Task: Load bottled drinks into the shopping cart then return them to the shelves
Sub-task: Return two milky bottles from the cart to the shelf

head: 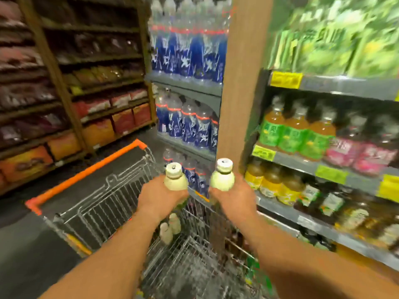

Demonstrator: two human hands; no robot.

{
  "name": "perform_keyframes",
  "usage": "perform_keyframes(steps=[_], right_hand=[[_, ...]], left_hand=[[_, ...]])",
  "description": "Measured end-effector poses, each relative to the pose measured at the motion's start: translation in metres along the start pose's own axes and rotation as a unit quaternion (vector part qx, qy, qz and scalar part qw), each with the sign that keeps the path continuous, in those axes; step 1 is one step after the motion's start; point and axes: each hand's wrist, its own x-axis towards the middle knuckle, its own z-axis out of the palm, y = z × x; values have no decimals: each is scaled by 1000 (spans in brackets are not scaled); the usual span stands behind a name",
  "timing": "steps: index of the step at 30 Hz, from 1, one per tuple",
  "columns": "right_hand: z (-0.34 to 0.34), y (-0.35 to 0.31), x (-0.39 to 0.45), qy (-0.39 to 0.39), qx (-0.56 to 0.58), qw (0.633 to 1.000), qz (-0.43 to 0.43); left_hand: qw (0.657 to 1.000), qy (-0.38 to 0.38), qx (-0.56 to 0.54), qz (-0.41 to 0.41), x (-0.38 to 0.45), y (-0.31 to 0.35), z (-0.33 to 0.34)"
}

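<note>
Head view, motion-blurred. Left hand (160, 196) has its fingers closed round the body of a pale bottle (175, 178), upright, white cap above the fingers. Right hand (234, 197) likewise has its fingers wrapped round a second pale bottle (222, 175), upright, cap clear of the fingers. The two bottles are side by side, near each other, not touching. Both are held above the cart (121, 203), a wire basket with an orange rim, which sits below and behind the fingers. Two more pale bottles (170, 228) lie in the cart basket below the left wrist. Beyond the fingers: shelves (185, 83) of blue-labelled water bottles (190, 124). Right of the right fingers, past a wooden post (239, 100): shelves with amber drinks, green labels (295, 139), pink labels (354, 154), yellow labels (274, 186). Left of the cart: wooden racks of bagged goods (95, 108). Label text too blurred to read.
</note>
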Motion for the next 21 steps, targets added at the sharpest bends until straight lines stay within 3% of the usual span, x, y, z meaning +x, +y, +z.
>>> perform_keyframes(steps=[8, 17, 21], right_hand=[[-224, -45, -21, 129, -66, 989, 16], [-496, 3, -116, 286, -142, 941, 112], [-596, 30, -180, 339, -143, 920, 133]], left_hand=[[981, -34, 48, 187, -61, 197, -8], [915, -129, 40, 380, -214, 415, 83], [892, -170, 12, 418, -308, 491, 117]])
